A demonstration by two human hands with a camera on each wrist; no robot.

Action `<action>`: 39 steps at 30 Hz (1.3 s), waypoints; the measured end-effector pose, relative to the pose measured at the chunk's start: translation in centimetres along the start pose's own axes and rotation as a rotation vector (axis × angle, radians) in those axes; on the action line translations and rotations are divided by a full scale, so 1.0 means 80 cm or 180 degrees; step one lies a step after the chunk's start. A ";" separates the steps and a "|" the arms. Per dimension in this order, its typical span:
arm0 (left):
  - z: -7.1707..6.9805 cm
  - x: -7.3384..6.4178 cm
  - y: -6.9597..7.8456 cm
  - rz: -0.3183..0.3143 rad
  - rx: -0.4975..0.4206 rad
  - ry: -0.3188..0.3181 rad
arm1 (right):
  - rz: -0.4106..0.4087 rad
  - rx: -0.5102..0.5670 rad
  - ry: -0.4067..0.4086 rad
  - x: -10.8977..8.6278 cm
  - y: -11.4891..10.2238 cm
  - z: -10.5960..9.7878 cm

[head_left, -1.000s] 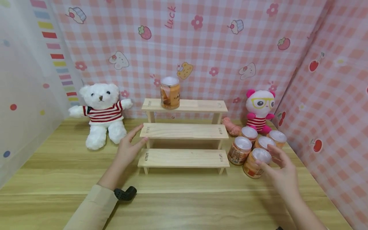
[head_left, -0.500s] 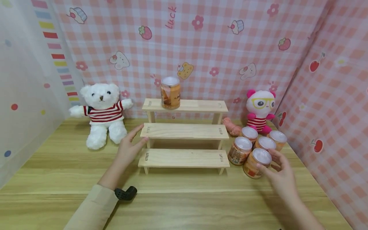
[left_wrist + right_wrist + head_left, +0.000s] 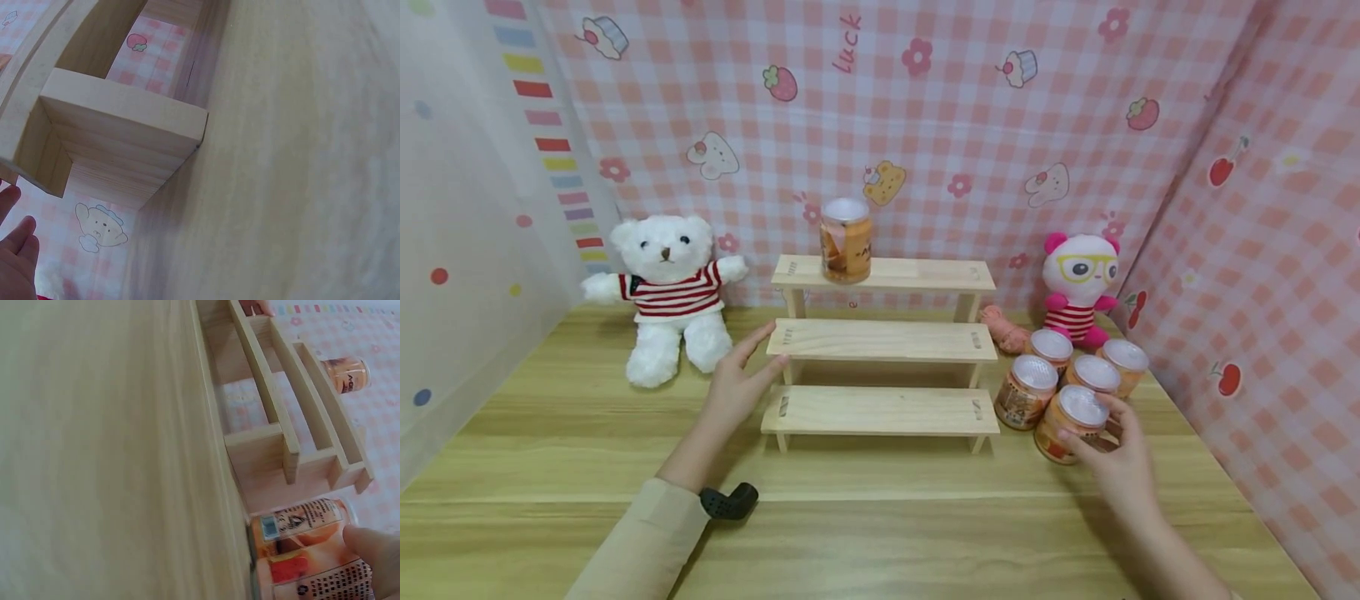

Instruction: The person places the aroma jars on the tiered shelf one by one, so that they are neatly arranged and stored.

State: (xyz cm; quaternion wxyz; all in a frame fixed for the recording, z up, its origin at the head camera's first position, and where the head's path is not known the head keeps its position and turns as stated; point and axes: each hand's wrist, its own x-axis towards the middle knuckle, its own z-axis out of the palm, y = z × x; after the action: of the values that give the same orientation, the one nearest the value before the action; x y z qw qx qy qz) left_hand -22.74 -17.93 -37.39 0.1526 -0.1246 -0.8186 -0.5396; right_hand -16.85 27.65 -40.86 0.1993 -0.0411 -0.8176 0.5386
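Observation:
On the right of the table, my right hand [image 3: 1123, 467] holds the frontmost orange-labelled can [image 3: 1057, 423], thumb on its near side and fingers round its far right. In the right wrist view, the thumb [image 3: 378, 550] lies against the upper part of this can [image 3: 312, 572]. Several like cans, one being the left neighbour [image 3: 1024, 400], stand close around it. My left hand [image 3: 737, 392] touches the left end of the three-tier wooden shelf [image 3: 880, 340] at the middle step, fingers extended. Another can [image 3: 846, 242] stands on the top step, left of centre.
A white teddy bear [image 3: 670, 267] sits left of the shelf. At the back right are a pink-and-white plush toy [image 3: 1078, 279] and a pink yarn bundle [image 3: 1004, 330]. Gingham cloth [image 3: 925, 125] hangs behind. A black device [image 3: 730, 502] is at my left wrist.
My right hand has moved slightly left and closed in on the front can, its thumb now against the label. The left hand stays at the shelf.

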 end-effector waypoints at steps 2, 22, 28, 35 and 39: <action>0.000 0.000 0.000 0.0010 0.0011 0.0005 | 0.0002 0.0043 0.0014 0.000 0.003 0.003; 0.002 0.011 -0.037 0.0022 0.0034 0.0025 | 0.0114 -0.0026 0.0203 0.000 0.006 0.006; 0.005 0.013 -0.050 0.0049 0.0063 0.0059 | 0.0152 -0.0113 0.0242 -0.002 0.001 0.002; 0.005 0.012 -0.050 0.0053 0.0067 0.0057 | 0.0129 -0.0177 0.0332 -0.007 -0.016 -0.003; 0.003 0.009 -0.036 0.0053 0.0044 0.0040 | 0.0054 -0.0196 0.0356 -0.008 -0.025 -0.005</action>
State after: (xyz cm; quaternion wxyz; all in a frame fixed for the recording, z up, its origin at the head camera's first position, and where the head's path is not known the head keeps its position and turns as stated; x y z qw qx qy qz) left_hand -24.47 -18.80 -39.66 0.1631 -0.1269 -0.8202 -0.5334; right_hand -15.79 27.00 -39.14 0.2388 -0.0842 -0.8210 0.5118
